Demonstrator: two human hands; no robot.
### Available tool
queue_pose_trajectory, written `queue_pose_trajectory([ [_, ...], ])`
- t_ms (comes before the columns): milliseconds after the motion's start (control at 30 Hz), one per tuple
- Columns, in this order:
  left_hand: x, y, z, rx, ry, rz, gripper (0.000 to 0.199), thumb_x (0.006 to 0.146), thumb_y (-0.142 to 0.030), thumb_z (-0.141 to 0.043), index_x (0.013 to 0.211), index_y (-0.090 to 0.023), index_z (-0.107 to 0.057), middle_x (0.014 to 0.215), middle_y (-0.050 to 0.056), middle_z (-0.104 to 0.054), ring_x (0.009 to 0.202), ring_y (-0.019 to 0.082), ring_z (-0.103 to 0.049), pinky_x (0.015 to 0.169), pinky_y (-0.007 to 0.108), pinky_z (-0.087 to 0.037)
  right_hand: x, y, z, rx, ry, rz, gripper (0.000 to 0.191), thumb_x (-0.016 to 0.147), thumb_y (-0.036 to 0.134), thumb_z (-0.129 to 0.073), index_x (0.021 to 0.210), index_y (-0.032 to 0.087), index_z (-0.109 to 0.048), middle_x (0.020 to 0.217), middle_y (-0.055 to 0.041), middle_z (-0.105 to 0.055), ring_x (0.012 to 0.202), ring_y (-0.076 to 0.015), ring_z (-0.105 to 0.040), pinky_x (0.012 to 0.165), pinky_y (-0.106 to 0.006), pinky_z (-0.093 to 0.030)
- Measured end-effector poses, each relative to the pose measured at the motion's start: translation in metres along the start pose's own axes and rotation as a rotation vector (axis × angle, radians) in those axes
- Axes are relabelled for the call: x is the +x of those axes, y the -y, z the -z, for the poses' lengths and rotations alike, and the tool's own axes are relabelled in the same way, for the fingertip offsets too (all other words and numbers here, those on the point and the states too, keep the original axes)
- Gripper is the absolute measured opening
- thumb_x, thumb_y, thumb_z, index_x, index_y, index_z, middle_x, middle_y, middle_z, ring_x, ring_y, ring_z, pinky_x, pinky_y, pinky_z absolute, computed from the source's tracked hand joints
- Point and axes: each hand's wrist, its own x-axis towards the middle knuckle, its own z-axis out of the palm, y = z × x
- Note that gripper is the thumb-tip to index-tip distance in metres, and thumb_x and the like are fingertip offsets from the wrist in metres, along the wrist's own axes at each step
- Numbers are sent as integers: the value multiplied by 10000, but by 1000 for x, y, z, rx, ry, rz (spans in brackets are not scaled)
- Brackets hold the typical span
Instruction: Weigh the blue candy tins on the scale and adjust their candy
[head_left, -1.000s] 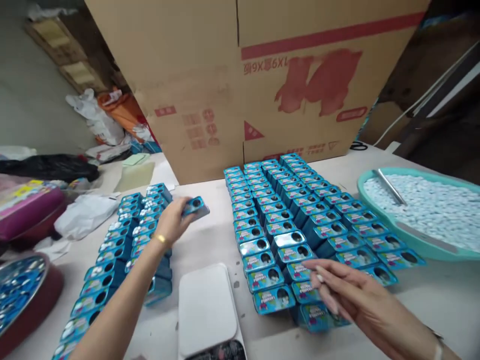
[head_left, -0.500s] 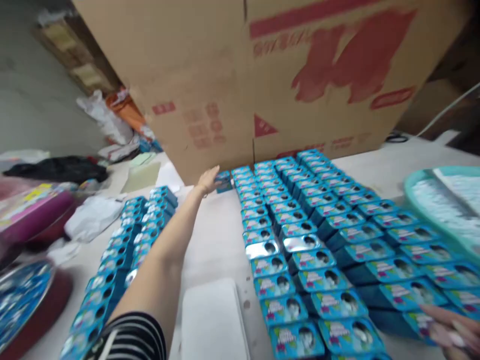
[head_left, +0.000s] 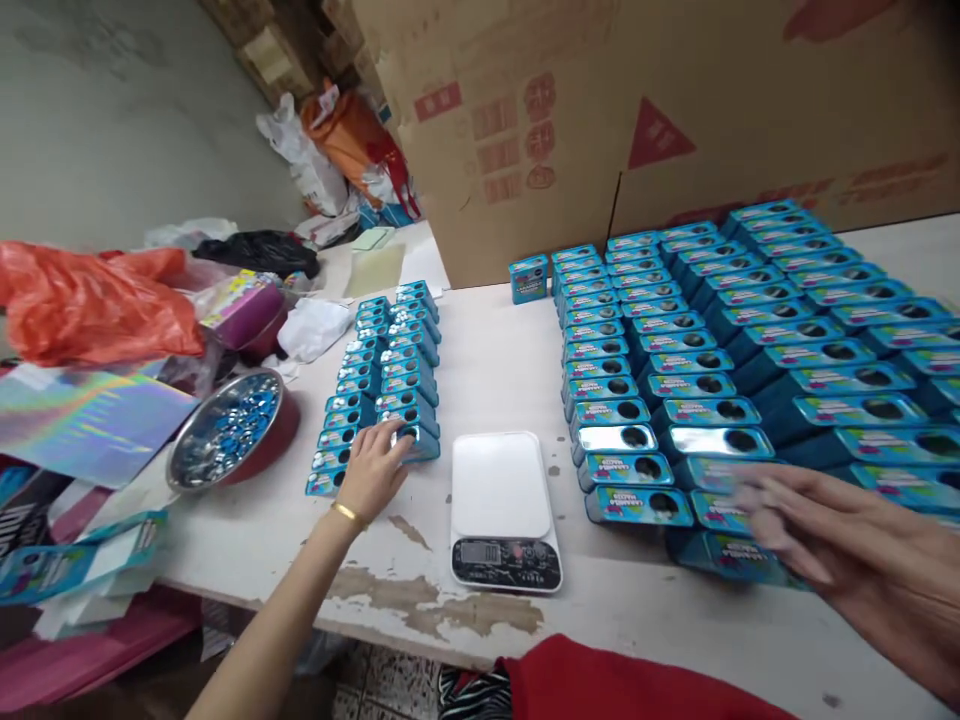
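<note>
**White scale (head_left: 501, 485) between two sets of blue tins (head_left: 615, 411)**

Far to the left of the scale, an orange-red plastic bag (head_left: 97, 300) lies crumpled above a shiny rainbow-tinted sheet (head_left: 90, 420); nearer the scale, still on its left, stands a round bowl (head_left: 281, 430) of small blue and silver pieces, with a white crumpled bag (head_left: 313, 328) beyond it.

Just left of the scale, the smaller set (head_left: 356, 345) of tins runs away in two columns; the left hand (head_left: 373, 468), a gold bracelet at its wrist, has its fingers spread and bent over the nearest tin of the right column, touching it; whether it grips that tin I cannot tell.

Beyond the scale and slightly right, a lone tin (head_left: 529, 282) stands upright near the cardboard box (head_left: 525, 60); in front of the scale and to its right, red cloth (head_left: 637, 685) shows below the table edge.

Right of the scale, the larger set (head_left: 675, 340) fills several long columns; the right hand (head_left: 847, 530), blurred, is over its near end, fingertips drawn together; whether they hold anything I cannot tell.
</note>
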Motion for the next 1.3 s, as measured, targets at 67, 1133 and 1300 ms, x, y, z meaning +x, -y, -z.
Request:
queue_pose_trajectory([
  [67, -3, -6, -8, 39, -49, 30, 121, 880, -267, -508, 942, -211, -595, 1259, 93, -540, 1177, 290, -469, 997, 508, -347, -12, 0, -24, 38, 104, -33, 356, 573, 387, -845, 874, 230, -738, 933, -109, -624, 719, -143, -585, 585, -197, -532],
  [1133, -74, -74, -18, -662, -131, 326, 198, 901, -344, -481, 941, -175, -577, 938, 60, -623, 909, 168, -587, 818, 317, -483, -28, -53, -69, -442, 476, 63, 454, 791, 591, -583, 835, 144, -515, 658, -20, -600, 418, -92, -542, 352, -174, -322],
  [1300, -108, -99, -54, -649, -133, 445, 224, 894, -335, -467, 1043, -196, -559, 1124, 96, -566, 1099, 227, -517, 973, 438, -429, -12, -32, -95, -587, 439, 303, 394, 841, 540, -555, 817, 147, -542, 574, 18, -547, 378, -62, -443, 400, -198, -321],
])
